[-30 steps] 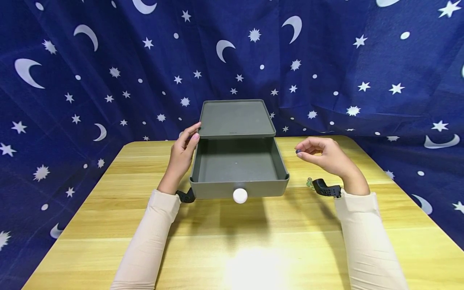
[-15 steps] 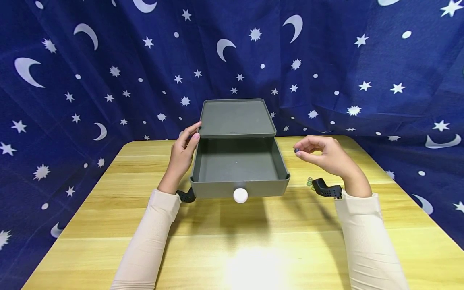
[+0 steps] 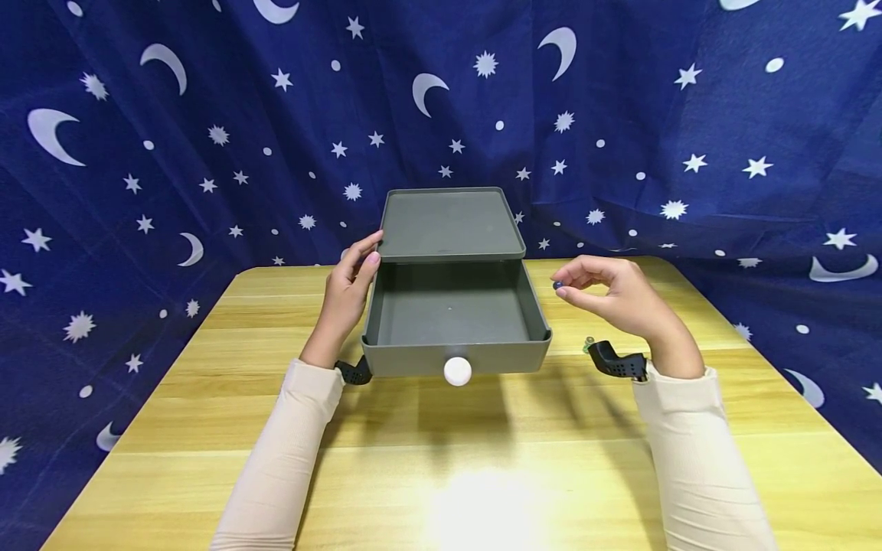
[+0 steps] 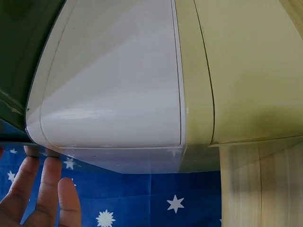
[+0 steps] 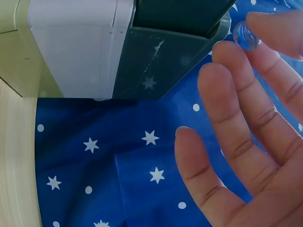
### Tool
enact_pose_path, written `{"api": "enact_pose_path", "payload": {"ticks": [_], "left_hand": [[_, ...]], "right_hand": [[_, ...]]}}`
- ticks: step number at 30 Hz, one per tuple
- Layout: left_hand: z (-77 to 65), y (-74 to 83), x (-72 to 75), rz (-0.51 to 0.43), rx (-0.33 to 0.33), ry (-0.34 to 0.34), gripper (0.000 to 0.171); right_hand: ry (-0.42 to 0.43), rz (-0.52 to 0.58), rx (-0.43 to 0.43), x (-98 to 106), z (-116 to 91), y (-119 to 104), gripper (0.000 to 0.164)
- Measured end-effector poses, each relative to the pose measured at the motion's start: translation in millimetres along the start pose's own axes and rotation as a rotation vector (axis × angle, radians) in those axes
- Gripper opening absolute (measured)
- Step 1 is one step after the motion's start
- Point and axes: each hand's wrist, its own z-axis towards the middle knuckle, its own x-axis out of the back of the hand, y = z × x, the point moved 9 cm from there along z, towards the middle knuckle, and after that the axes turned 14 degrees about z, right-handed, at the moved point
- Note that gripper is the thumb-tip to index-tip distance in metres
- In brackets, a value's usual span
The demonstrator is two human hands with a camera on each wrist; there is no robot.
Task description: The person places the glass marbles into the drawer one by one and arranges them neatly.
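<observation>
Delicately, the right hand pinches a small blue glass marble between thumb and forefinger, right of centre in the head view and at the upper right of the right wrist view, its other fingers spread below the marble there. At centre left of the head view, the left hand has its fingers extended, fingertips against the left edge of the drawer cabinet. From the cabinet, mid-frame, a dark grey drawer juts forward, a round white knob on its front. Both wrist views show dark green, white and pale yellow tiers. Right of the drawer, a few green marbles lie on the wooden table, partly hidden by a black wrist mount. Across the top hangs a blue curtain with white moons and stars.
</observation>
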Motion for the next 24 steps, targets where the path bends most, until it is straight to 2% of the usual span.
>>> {"api": "enact_pose_path", "payload": {"ticks": [15,24], "left_hand": [[-0.2,1.7,0.4,-0.006,-0.006,0.007,0.043],[1.2,-0.1,-0.4,-0.012,-0.01,0.011,0.043]], "right_hand": [[0.004,-0.009,0.034,-6.6,0.6,-17.2,0.018],[0.003,-0.025,0.09,-10.7,-0.7,-36.5,0.022]]}}
